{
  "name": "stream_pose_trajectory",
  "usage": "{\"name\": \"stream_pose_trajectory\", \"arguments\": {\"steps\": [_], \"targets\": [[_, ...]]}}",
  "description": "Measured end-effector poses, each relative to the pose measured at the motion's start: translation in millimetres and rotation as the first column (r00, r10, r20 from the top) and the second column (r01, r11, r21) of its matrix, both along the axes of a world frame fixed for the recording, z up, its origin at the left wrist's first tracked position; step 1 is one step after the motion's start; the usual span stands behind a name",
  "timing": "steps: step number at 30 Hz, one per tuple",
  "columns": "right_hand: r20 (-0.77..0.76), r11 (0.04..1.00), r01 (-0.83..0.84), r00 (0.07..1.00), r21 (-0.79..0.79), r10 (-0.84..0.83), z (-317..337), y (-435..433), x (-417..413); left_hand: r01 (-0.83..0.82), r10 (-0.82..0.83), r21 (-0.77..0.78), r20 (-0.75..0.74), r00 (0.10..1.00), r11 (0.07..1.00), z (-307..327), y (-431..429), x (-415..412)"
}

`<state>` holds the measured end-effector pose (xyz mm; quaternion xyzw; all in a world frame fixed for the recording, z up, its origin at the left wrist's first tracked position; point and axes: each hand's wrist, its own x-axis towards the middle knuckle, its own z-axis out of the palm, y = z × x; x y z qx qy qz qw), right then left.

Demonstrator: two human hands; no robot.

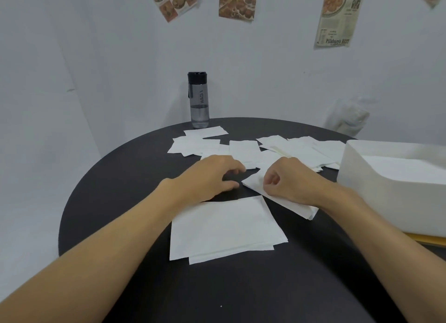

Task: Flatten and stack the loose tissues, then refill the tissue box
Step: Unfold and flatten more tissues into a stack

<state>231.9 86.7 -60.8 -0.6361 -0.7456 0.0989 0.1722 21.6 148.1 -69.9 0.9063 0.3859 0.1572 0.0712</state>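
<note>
On the round dark desk (120, 177) a flat stack (224, 228) of white tissues lies nearest to the person, with its edges not fully in line. Just behind it and to the right is a second, smaller pile (284, 202), turned at an angle. The right hand (292, 180) rests on this pile; its fingers (270, 180) are curled inward and pinch the top of the pile near its far corner. The left hand (210, 175) is beside it, above the bare desk between the stack and the far tissues. Its fingers (237, 170) are loosely bent with the tips down near the desk, and they hold nothing. The two hands are near each other but do not touch. Behind the hands many loose tissues (241, 146) are spread over the far half of the desk, some lying over others. The white box (395, 177) stands at the right edge of the desk, just beside the loose tissues; from here I cannot tell how much is inside it. A grey bottle (199, 100) with a black cap stands upright at the far edge, against the white wall (96, 57). Food posters (236, 1) hang on the wall. A clear bag (347, 117), blurred, is behind the desk on the right.
</note>
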Motion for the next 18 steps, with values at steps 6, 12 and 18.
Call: {"name": "stream_pose_trajectory", "arguments": {"steps": [6, 12, 18], "targets": [[-0.003, 1.000, -0.007, 1.000, -0.010, 0.007, 0, 2, 1, 0.040, -0.040, 0.004, 0.117, 0.992, 0.999, -19, 20, 9], [-0.035, 1.000, -0.014, 0.999, -0.003, 0.014, -2, 4, 4, 0.073, -0.077, 0.032, 0.181, 0.980, 0.997, -18, 18, 12], [-0.152, 0.992, -0.008, 0.988, 0.129, 0.027, 3, 4, 7, 0.045, -0.059, 0.041, 0.447, 0.892, 0.998, -4, 7, 13]]}}
